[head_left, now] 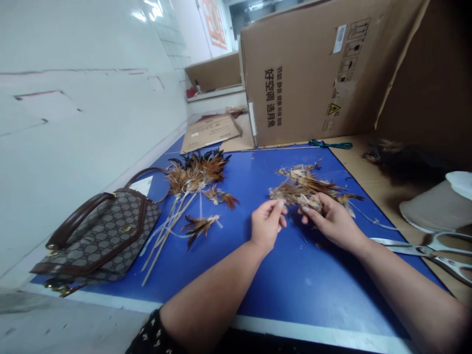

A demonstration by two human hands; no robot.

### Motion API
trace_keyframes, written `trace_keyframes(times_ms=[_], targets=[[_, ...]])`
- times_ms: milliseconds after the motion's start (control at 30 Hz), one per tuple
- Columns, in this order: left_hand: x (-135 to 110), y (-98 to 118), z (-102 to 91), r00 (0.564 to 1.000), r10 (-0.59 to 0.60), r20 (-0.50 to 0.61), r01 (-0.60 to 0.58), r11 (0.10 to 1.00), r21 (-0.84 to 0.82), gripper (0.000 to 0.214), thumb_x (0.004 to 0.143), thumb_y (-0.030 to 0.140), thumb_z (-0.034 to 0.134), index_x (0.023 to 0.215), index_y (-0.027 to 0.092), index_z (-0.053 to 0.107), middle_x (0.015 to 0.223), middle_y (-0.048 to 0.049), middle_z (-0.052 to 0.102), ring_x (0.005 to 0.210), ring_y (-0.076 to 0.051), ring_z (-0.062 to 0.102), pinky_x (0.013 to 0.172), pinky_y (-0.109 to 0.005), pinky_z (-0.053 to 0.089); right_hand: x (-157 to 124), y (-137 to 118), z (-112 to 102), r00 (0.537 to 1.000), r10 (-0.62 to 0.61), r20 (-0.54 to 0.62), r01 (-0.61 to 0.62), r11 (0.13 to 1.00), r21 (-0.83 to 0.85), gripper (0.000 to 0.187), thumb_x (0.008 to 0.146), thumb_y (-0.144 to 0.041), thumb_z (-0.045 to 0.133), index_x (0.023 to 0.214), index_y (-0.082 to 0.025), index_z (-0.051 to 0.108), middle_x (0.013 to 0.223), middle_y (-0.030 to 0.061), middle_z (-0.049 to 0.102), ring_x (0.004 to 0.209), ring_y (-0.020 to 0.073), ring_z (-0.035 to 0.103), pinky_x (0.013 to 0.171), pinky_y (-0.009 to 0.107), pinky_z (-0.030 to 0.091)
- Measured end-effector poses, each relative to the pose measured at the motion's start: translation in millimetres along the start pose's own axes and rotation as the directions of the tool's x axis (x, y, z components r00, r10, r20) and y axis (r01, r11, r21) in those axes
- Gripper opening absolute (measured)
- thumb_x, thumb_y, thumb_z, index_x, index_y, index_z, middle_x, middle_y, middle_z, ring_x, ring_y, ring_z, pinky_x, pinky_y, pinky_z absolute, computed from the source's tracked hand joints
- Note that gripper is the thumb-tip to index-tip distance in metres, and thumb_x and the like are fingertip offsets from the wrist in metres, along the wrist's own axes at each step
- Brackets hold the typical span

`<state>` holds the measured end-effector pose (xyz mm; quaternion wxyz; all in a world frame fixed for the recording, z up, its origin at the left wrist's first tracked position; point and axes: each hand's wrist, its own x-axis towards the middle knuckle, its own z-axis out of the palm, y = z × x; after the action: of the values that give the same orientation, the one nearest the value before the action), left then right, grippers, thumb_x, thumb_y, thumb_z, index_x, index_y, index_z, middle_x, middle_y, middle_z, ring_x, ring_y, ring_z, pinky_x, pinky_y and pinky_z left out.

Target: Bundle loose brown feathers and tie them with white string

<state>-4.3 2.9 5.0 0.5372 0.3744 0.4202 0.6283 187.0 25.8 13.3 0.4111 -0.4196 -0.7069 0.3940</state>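
My right hand [334,219] is closed, thumb against fingers, on a small tuft of pale-brown feathers [310,201]. Just left of it, my left hand [268,223] is pinched shut, and whatever lies between its fingertips is too small to make out. Beyond both hands, a loose heap of brown feathers [304,179] spreads over the blue mat [291,290]. To the left, bundles of brown and black feathers [197,172] are fixed to thin sticks [162,246]. Near them lie two smaller feather tufts, one dark brown [199,227] and one reddish [223,196].
A patterned handbag [110,231] stands at the left by the white wall. Metal scissors [424,250] lie at the right edge beside a pale tub [431,204]. Behind the mat rises a big cardboard box [302,83], with a teal cord [332,144] at its foot.
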Motion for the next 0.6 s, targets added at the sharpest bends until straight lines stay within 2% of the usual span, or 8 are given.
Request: trace_keyframes(times_ms=[67, 133, 200, 367, 533, 600], targets=[[-2, 0, 1.4, 1.000, -0.004, 0.021, 0.004, 1.000, -0.011, 0.044, 0.082, 0.053, 0.082, 0.099, 0.014, 0.074, 0.074, -0.0006, 0.065, 0.049, -0.006, 0.054, 0.040, -0.019, 0.029, -1, -3, 3, 0.999, 0.041, 0.035, -0.045, 0.992, 0.114, 0.026, 0.102, -0.049, 0.060, 0.101, -0.024, 0.057, 0.073, -0.0003, 0.064, 0.062, 0.0155, 0.055, 0.062, 0.030, 0.045], [-3, -1, 1.6, 0.999, -0.012, 0.043, 0.013, 1.000, -0.012, 0.042, 0.082, 0.051, 0.082, 0.098, 0.013, 0.074, 0.072, -0.0001, 0.063, 0.050, -0.006, 0.053, 0.042, -0.019, 0.030, -1, -6, 6, 0.997, 0.050, 0.056, -0.060, 0.979, 0.193, 0.028, 0.102, -0.051, 0.062, 0.101, -0.024, 0.054, 0.078, -0.0005, 0.064, 0.059, 0.0131, 0.049, 0.057, 0.028, 0.041], [-2, -3, 1.3, 0.997, -0.038, 0.061, 0.039, 0.999, -0.020, 0.041, 0.082, 0.050, 0.083, 0.098, 0.013, 0.074, 0.071, -0.0002, 0.063, 0.051, -0.006, 0.053, 0.043, -0.019, 0.030, -1, -7, 7, 0.996, 0.044, 0.077, -0.061, 0.971, 0.230, 0.028, 0.102, -0.051, 0.062, 0.101, -0.024, 0.054, 0.082, 0.0002, 0.064, 0.060, 0.0120, 0.048, 0.056, 0.027, 0.040], [0, -8, 1.7, 0.993, -0.068, 0.099, 0.079, 0.990, -0.114, 0.040, 0.079, 0.045, 0.086, 0.098, 0.012, 0.074, 0.074, -0.0012, 0.063, 0.054, -0.007, 0.053, 0.047, -0.021, 0.032, -1, -1, 10, 0.997, 0.055, 0.060, -0.069, 0.961, 0.268, 0.031, 0.102, -0.051, 0.063, 0.094, -0.022, 0.057, 0.078, -0.0004, 0.060, 0.062, 0.0109, 0.046, 0.056, 0.026, 0.039], [-1, -10, 4.7, 0.983, -0.066, 0.173, 0.111, 0.958, -0.263, 0.046, 0.075, 0.038, 0.089, 0.109, 0.012, 0.073, 0.091, -0.0075, 0.070, 0.070, -0.013, 0.065, 0.059, -0.026, 0.047, 0, -1, 13, 0.996, 0.068, 0.052, -0.082, 0.933, 0.350, 0.031, 0.099, -0.050, 0.067, 0.093, -0.022, 0.057, 0.076, -0.0017, 0.058, 0.060, 0.0101, 0.045, 0.054, 0.024, 0.037], [-1, -10, 5.2, 0.983, -0.072, 0.171, 0.118, 0.955, -0.274, 0.049, 0.076, 0.038, 0.088, 0.115, 0.012, 0.070, 0.092, -0.0088, 0.072, 0.073, -0.016, 0.068, 0.063, -0.029, 0.052, 1, -3, 14, 0.996, 0.077, 0.050, -0.090, 0.927, 0.365, 0.032, 0.098, -0.051, 0.068, 0.091, -0.022, 0.056, 0.075, -0.0019, 0.058, 0.060, 0.0102, 0.045, 0.053, 0.024, 0.037]])
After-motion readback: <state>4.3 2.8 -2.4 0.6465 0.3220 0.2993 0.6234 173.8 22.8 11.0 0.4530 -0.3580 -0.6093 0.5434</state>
